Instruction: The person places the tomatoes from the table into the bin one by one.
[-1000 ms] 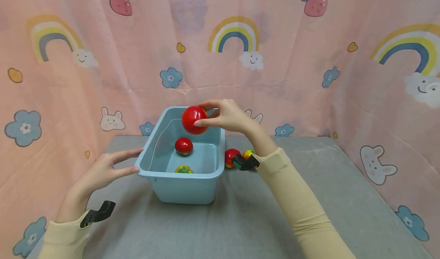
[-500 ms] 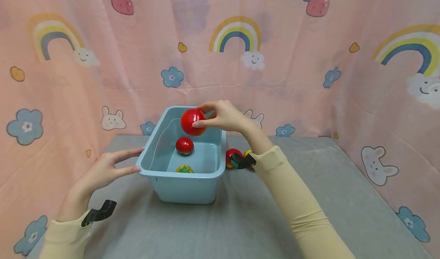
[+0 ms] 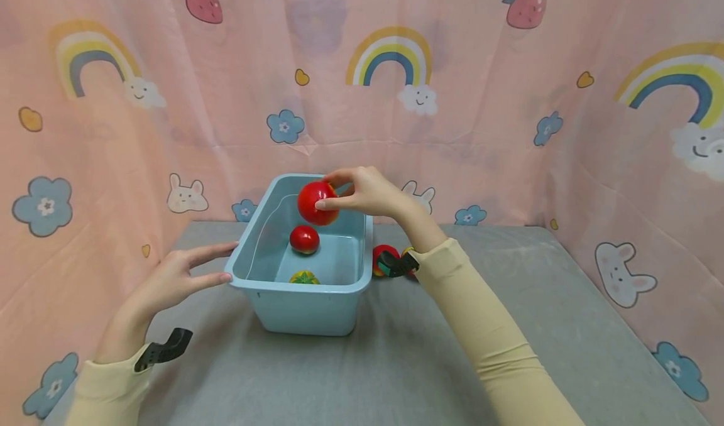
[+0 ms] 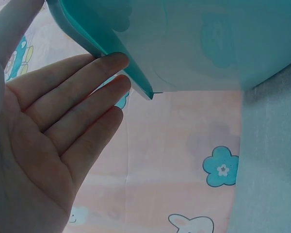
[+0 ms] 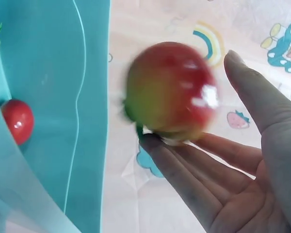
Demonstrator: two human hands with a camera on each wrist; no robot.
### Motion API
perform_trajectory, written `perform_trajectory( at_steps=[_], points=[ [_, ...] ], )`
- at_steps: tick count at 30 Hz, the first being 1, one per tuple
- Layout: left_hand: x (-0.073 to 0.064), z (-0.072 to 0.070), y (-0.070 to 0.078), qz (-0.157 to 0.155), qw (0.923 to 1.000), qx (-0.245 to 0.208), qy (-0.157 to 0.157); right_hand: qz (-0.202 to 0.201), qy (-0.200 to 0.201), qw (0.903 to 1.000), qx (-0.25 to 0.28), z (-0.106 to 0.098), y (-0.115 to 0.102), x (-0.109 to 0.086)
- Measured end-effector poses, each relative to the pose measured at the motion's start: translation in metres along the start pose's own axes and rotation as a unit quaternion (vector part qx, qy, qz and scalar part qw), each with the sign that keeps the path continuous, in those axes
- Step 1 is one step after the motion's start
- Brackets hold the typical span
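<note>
A shiny red tomato (image 3: 317, 203) with a yellow-green top hangs over the light blue tub (image 3: 302, 288). My right hand (image 3: 367, 191) is around it, the thumb overlapping it in the head view. In the right wrist view the tomato (image 5: 169, 92) is blurred; a gap shows between it and the thumb, and the fingertips lie along its underside. My left hand (image 3: 175, 281) touches the tub's left rim with fingertips, its fingers nearly straight in the left wrist view. Inside the tub lie a smaller red tomato (image 3: 304, 240) and a green-topped one (image 3: 304, 278).
To the right of the tub, a red tomato (image 3: 384, 259) and another partly hidden red-and-yellow one (image 3: 408, 253) lie on the grey tabletop (image 3: 509, 325). A pink printed curtain (image 3: 481, 131) encloses the table at the back and sides.
The tomato at my right hand has sunk slightly, a little more than the hand itself. My left hand keeps its place at the tub rim.
</note>
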State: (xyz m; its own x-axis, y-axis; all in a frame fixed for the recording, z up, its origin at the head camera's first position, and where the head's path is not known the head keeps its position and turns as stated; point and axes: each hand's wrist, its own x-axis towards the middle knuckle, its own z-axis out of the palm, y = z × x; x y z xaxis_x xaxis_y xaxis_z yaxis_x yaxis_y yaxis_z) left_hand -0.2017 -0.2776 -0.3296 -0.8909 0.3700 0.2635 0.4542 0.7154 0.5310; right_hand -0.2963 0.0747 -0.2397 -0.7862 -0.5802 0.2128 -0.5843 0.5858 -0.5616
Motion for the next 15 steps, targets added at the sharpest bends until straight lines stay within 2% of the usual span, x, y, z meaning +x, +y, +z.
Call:
perform_trajectory(
  at_steps=[9,15],
  points=[
    [0.000,0.000,0.003,0.002,1.0000,-0.002,0.000,0.005,0.006,0.9999,0.014,0.001,0.006,-0.005],
    [0.000,0.000,0.004,0.003,1.0000,-0.006,-0.002,-0.012,0.021,0.9994,0.024,0.000,0.007,-0.013]
  ],
)
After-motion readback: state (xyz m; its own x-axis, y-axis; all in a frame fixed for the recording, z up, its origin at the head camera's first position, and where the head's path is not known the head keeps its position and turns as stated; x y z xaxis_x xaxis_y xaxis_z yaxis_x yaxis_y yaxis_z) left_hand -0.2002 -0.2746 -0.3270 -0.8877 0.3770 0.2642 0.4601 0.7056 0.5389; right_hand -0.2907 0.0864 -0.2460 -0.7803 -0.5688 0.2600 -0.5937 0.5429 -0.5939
